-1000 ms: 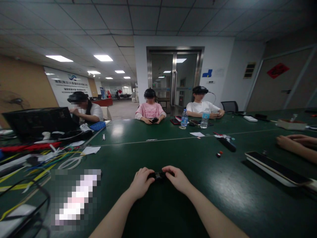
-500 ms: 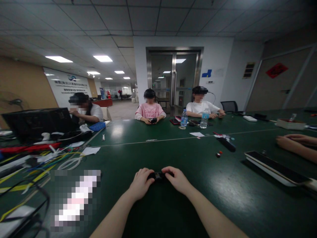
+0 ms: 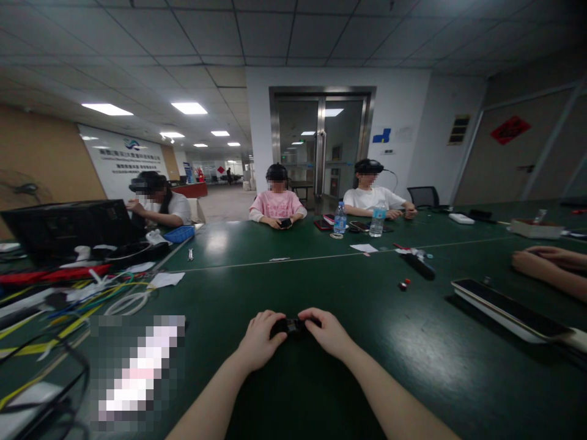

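A small black object (image 3: 292,326) lies between my two hands, low over the dark green table (image 3: 339,287); its details are too dark to make out. My left hand (image 3: 262,338) is closed on its left end, thumb in front and fingers behind. At its right end, my right hand (image 3: 328,330) grips with thumb and curled fingers. Whether the object rests on the tabletop cannot be told.
Cables (image 3: 131,299) and a black monitor (image 3: 68,229) crowd the left. A long black-topped device (image 3: 509,308) lies right, near another person's hands (image 3: 545,260). Bottles (image 3: 378,221) and three seated people are across the table. A small red and dark item (image 3: 403,285) lies right of centre.
My left thumb has shifted slightly on the black object. The person in pink across the table has tilted the dark item in their hands. The view has shifted very slightly.
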A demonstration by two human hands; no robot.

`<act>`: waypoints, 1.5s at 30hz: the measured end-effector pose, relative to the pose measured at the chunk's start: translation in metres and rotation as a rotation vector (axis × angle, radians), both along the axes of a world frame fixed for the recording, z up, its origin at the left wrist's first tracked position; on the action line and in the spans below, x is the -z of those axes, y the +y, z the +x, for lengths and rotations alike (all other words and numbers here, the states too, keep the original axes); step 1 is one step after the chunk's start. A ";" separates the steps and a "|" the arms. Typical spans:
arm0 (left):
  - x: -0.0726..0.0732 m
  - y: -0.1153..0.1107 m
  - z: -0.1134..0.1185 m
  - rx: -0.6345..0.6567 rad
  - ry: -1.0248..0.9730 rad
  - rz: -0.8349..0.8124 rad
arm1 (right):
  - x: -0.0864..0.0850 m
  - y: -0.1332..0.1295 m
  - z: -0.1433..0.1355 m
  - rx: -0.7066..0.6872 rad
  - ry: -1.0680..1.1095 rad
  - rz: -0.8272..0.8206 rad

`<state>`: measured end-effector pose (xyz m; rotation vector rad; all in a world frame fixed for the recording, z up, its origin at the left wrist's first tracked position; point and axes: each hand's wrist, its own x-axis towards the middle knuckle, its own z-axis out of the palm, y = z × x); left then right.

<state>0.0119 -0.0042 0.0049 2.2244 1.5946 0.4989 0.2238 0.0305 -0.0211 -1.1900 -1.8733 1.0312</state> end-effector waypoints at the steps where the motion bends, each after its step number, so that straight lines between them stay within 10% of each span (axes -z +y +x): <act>1: 0.000 0.000 0.000 0.000 0.000 0.000 | -0.001 0.000 0.000 0.001 -0.001 0.004; 45: -0.003 -0.001 0.002 -0.004 0.000 0.031 | -0.001 -0.002 0.000 0.000 -0.020 0.054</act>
